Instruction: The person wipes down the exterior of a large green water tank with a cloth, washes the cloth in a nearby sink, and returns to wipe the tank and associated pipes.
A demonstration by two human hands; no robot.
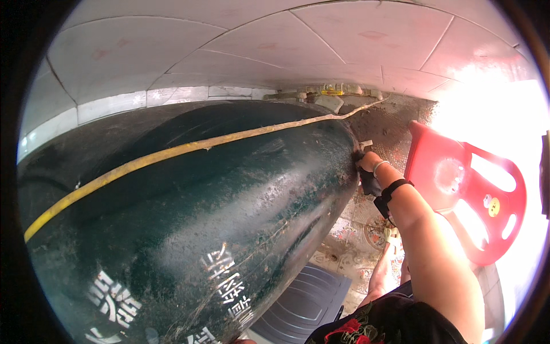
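A big dark green tank [223, 180] with a curved, stained side and white painted characters fills the left and middle. At its right end is my right hand [369, 161], its fingers closed on a dark cloth [370, 183] that hangs below them. The cloth presses against the tank's end; part of it is hidden by the hand. A bracelet and a black strap with a small device are on that arm. At the bottom edge, a sliver of skin [245, 341] beside the tank may be my left hand; its fingers do not show.
A long yellowish stick [184, 148] lies across the tank. A red plastic chair [434, 167] stands at right. A grey ribbed plastic thing [307, 296] is below the tank. Pipes [339, 89] run along the tiled wall [266, 43]. The patterned floor [365, 232] is dirty.
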